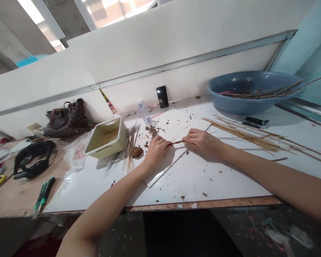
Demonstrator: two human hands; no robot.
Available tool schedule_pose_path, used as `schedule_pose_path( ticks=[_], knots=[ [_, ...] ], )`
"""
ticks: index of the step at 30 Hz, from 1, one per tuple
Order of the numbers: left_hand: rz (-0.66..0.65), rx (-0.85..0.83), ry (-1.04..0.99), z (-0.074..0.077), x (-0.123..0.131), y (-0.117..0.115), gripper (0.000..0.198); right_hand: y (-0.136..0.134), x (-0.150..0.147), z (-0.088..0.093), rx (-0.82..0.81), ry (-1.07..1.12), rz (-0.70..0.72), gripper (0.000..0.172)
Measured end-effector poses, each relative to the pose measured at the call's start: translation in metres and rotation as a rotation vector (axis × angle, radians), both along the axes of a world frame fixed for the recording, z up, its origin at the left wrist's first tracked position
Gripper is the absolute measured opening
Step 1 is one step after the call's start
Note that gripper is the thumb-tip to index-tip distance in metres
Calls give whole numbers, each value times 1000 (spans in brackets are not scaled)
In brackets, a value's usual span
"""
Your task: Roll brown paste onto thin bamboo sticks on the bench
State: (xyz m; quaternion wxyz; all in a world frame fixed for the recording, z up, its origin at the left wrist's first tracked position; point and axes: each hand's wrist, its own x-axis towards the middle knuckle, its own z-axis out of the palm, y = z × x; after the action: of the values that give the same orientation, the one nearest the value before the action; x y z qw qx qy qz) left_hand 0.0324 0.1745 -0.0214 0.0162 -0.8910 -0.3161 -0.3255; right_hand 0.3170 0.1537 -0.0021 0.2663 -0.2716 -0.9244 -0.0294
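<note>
Between my two hands runs a thin brown stick (pixel 177 142), level and just above the white table top. My left hand (pixel 157 150) is closed on its left end, fingers curled down by the board. My right hand (pixel 200 141) is closed around the other end, so only a short middle stretch shows. Beneath them, a long thin grey strip (pixel 167 169) lies slantwise on the table. Dark brown crumbs (pixel 152 131) are heaped beyond my left hand, and a brown lump (pixel 136 152) rests to its left beside a bundle of thin sticks (pixel 130 157).
A pale yellow bin (pixel 104 152) stands left, near a handbag (pixel 68 119), a black headset (pixel 33 159) and green-black pens (pixel 45 192). At the back are a bottle (pixel 144 111) and a phone (pixel 162 97). Right are long tan sticks (pixel 243 135) and a blue basin (pixel 240 103).
</note>
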Motion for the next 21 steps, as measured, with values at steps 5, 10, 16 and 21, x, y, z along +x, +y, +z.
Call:
schedule_pose_path(
  ticks=[5,10,16,21],
  knots=[
    [11,5,12,3,-2,0,21,-2,4,8,78,-85,36,35],
    [6,21,24,2,-5,1,19,6,5,-4,57,22,38,33],
    [-39,11,-11,-3,-5,5,18,9,6,-15,-22,103,12,29],
    [-52,17,-14,-4,-5,6,18,5,4,-13,8,58,0,34]
  ],
)
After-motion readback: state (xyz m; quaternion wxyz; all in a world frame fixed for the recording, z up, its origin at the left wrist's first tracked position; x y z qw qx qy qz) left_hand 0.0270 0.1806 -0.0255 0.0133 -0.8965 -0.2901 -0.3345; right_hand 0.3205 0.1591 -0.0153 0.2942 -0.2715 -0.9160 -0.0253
